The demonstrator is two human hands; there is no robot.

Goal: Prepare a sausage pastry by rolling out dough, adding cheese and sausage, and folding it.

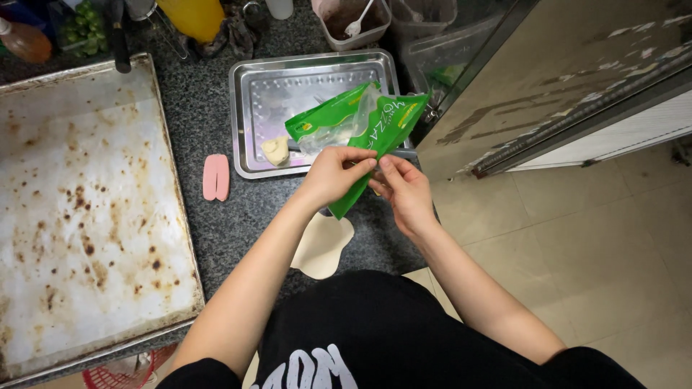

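Both my hands hold a green plastic food bag with a clear window, lifted over the counter edge. My left hand pinches the bag's edge from the left, and my right hand grips the same edge from the right, fingers almost touching. The bag hangs above the near right corner of a steel tray. A small lump of dough lies on that tray. Below my hands a flat, pale disc of dough rests on the dark granite counter.
A large stained baking sheet fills the left side. A pink oval object lies between it and the steel tray. Containers, bottles and a tub with a spoon stand at the back. The tiled floor is at the right.
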